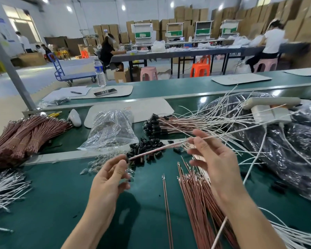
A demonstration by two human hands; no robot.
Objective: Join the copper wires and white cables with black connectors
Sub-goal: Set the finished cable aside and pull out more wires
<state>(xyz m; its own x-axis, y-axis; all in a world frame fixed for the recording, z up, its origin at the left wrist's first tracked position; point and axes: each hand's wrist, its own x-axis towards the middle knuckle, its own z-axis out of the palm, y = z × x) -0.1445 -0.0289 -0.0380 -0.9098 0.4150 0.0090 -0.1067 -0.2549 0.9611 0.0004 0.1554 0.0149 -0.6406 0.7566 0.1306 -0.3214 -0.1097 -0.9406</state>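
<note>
Our two bare forearms reach in over the green bench mat. We take the heap of loose black plastic connectors in the middle of the mat as our mark.

Just in front of the heap, to its left, our left hand pinches one small black connector between thumb and forefinger, with the other fingers loosely curled. From that connector a thin copper wire paired with a white cable, as far as we can tell through the blur, runs over the heap. It ends at our right hand, right of the heap, which pinches the strand in its fingertips with the remaining fingers spread.

In front of the heap and to the right, under our right wrist, lies a loose sheaf of bare copper wires. A single pair of copper wires lies just beside it.

Behind the heap to the right sits a row of copper wires capped with black connectors. Long white cables fan from there over a black plastic sack. Behind the heap to the left slumps a clear plastic bag.

Far left of the heap are tied bundles of copper wires, and nearer us a spread of white cables. Small shiny metal terminals are scattered just left of the heap.
</note>
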